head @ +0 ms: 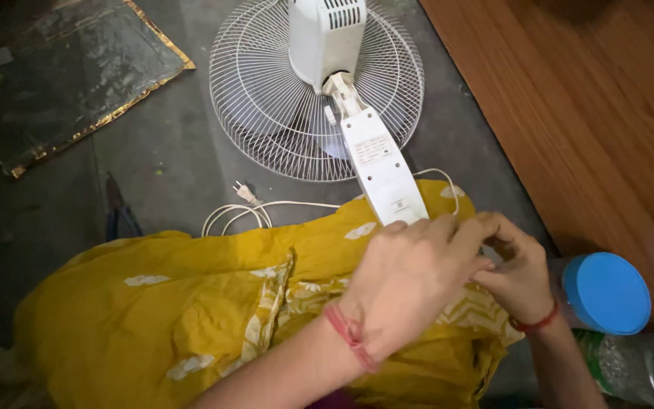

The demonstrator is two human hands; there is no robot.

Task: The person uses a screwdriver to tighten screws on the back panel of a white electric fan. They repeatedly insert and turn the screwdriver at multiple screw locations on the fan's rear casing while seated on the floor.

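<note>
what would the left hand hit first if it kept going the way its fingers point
The left hand points up and to the right, its fingers already beside the right hand at the foot of the white fan's stem. It would probably meet the right hand first; depth is unclear.

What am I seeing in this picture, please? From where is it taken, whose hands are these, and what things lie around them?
The camera sits on a person's head and looks down at their own bare hands. No machine is working here. A white fan lies face down on the grey floor, its stem and base pointing toward the person's lap, which yellow cloth covers. The left hand and the right hand meet at the fan's base; what the fingers grip is hidden. The white cord with its plug lies loose. A blue-lidded jar stands at the right.
</note>
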